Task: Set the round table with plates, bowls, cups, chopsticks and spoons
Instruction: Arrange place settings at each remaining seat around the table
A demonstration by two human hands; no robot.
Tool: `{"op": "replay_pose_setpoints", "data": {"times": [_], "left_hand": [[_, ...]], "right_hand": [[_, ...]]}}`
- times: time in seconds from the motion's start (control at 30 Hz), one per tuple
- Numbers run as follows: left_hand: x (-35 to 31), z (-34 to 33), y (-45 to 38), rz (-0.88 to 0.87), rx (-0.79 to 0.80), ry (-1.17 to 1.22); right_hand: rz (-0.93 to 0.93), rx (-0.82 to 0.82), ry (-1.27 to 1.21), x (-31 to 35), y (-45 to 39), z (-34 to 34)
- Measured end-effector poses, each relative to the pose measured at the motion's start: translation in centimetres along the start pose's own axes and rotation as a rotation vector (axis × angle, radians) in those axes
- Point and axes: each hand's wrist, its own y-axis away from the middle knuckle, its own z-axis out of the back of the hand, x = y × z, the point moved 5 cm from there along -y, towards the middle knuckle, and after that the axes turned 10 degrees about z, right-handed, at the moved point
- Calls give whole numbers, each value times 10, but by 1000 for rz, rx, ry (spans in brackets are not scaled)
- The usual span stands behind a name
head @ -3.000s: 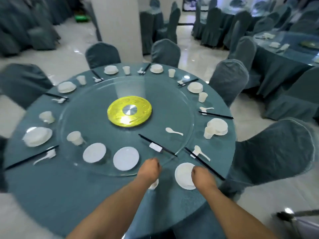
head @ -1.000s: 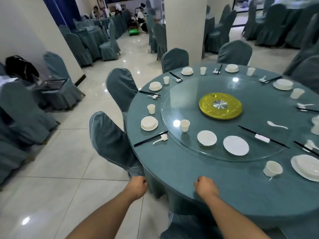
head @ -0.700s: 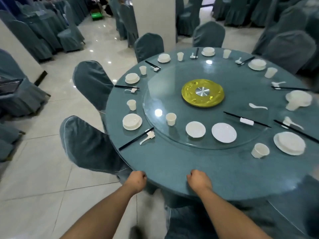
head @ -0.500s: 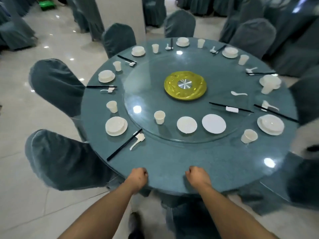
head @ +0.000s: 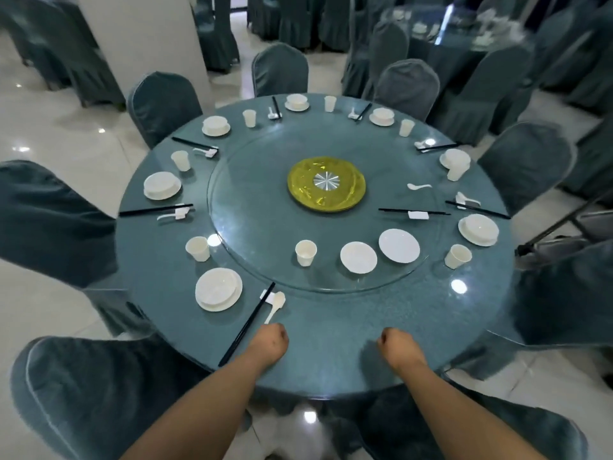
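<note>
The round table (head: 331, 343) has a teal cloth and a glass turntable (head: 252, 194) with a yellow centre disc (head: 326, 184). On the turntable's near part stand a white cup (head: 306, 253), a bowl (head: 358, 257), a plate (head: 399, 245), black chopsticks on a rest (head: 414, 212) and a spoon (head: 418, 186). Several place settings ring the rim. My left hand (head: 268, 343) and my right hand (head: 398, 348) are curled fists over the near edge, holding nothing. The left fist lies just below a spoon (head: 275, 307) and chopsticks (head: 247, 327).
Covered chairs ring the table, with one at my lower left (head: 83, 393) and one at the right (head: 564, 293). A white pillar (head: 139, 38) rises behind the table. Another set table (head: 464, 31) stands far right. A dark metal stand (head: 564, 224) leans at the right.
I have walked leftward round the table, so the finished setting with cup and plate now lies far right. Both fists have stayed curled and now hover over the cloth.
</note>
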Motion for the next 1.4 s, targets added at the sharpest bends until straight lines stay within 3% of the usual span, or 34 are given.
{"op": "replay_pose_setpoints", "data": {"times": [0.37, 0.7, 1.03, 1.4], "left_hand": [[-55, 67, -53, -81, -60, 5], [-134, 134, -115, -108, -151, -60], [-273, 111, -183, -203, -53, -82], [-393, 53, -287, -328, 52, -140]], "right_hand": [[33, -47, -26, 23, -55, 29], [-6, -152, -127, 16, -147, 119], [-248, -152, -435, -66, -225, 149], [-543, -313, -866, -135, -282, 95]]}}
